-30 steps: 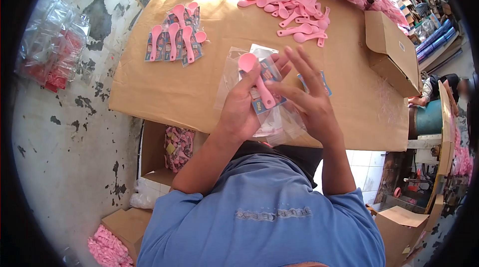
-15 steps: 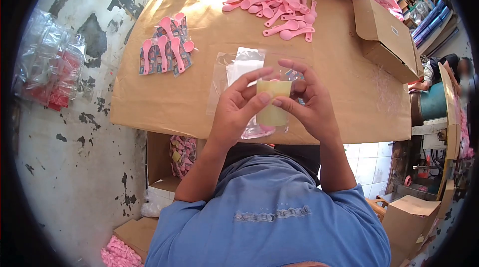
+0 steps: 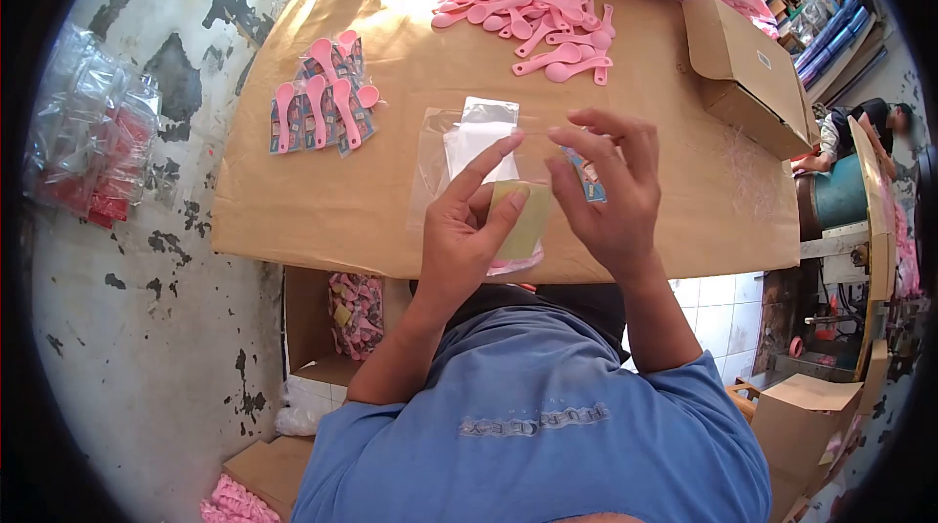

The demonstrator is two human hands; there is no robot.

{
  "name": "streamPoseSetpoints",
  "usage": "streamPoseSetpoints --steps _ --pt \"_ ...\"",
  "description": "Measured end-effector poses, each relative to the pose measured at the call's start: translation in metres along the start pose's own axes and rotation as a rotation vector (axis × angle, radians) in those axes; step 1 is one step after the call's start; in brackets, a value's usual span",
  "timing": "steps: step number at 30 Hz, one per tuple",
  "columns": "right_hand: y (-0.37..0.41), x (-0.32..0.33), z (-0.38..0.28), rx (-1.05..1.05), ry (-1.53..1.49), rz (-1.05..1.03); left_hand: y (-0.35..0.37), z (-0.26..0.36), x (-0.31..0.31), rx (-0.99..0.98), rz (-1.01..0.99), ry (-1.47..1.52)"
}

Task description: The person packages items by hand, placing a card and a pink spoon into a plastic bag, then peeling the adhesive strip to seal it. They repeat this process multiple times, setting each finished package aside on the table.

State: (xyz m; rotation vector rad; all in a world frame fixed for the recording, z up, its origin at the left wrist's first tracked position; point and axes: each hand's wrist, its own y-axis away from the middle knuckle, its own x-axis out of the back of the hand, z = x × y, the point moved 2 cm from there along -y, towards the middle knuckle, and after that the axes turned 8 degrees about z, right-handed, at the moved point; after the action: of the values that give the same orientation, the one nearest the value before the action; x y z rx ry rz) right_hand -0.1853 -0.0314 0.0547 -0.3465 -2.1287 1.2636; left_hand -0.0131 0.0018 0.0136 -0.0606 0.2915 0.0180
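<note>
My left hand (image 3: 467, 227) is closed, its thumb on the front of a flat, pale yellow-green packet (image 3: 526, 228). The packet is tilted near the table's front edge, with some pink showing at its lower end. My right hand (image 3: 618, 193) is just to the right, apart from the packet, its fingers bent and spread with nothing visible in them. Partly behind that hand lies a small blue printed card (image 3: 592, 179). Beyond my left hand are clear plastic bags with a white sheet (image 3: 489, 116).
Pink spoons (image 3: 552, 15) lie heaped at the table's back. At left, several spoons (image 3: 316, 108) rest on blue cards. An open cardboard box (image 3: 747, 79) stands at right. Plastic bags (image 3: 98, 123) hang on the left wall. A person (image 3: 860, 127) sits at far right.
My right hand has let go of the yellow-green packet and moved right, its fingers opening. The packet has tilted in my left hand. The blue card now shows more clearly.
</note>
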Motion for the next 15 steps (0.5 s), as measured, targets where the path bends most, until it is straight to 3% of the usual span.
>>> streamPoseSetpoints --steps 15 --pt "-0.002 -0.013 0.007 0.011 0.019 0.015 0.005 0.016 -0.003 -0.012 -0.154 -0.438"
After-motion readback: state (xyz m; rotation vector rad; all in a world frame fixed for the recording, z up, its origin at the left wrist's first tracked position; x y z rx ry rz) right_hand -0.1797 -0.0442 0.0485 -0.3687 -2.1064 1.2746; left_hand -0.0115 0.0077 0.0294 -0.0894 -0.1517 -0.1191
